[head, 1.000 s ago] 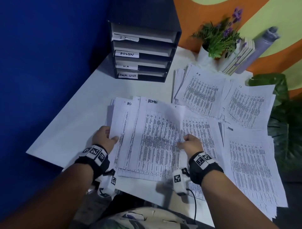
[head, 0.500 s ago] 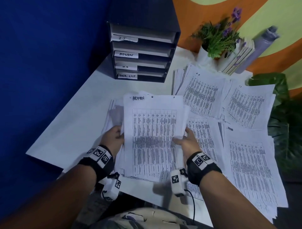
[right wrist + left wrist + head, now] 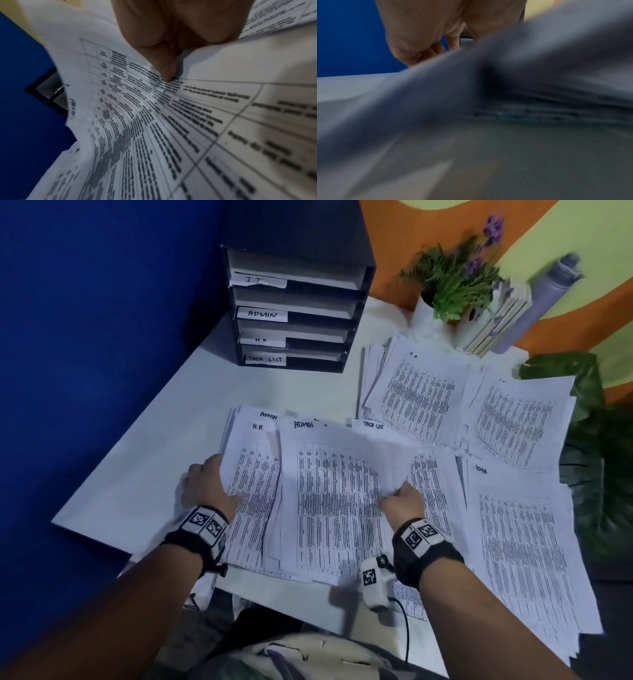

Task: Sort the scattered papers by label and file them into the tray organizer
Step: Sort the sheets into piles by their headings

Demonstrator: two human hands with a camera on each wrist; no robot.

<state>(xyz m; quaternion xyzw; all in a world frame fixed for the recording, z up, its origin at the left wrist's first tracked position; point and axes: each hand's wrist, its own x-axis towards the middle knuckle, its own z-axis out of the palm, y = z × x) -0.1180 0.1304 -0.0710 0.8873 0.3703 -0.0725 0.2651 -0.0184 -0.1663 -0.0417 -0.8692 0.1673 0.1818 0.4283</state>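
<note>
Right hand [image 3: 403,503] pinches ADMIN sheet [image 3: 329,491] edge; left hand [image 3: 209,486] grips stack [image 3: 251,484] side, fingers hidden under paper.

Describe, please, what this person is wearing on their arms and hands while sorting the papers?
Both forearms are bare, with no sleeves or gloves. Each wrist carries a black strap topped with white blocks bearing black square tag markers. A small white camera unit with its own marker hangs below the right wrist, trailing a thin black cable; another hangs below the left.
</note>
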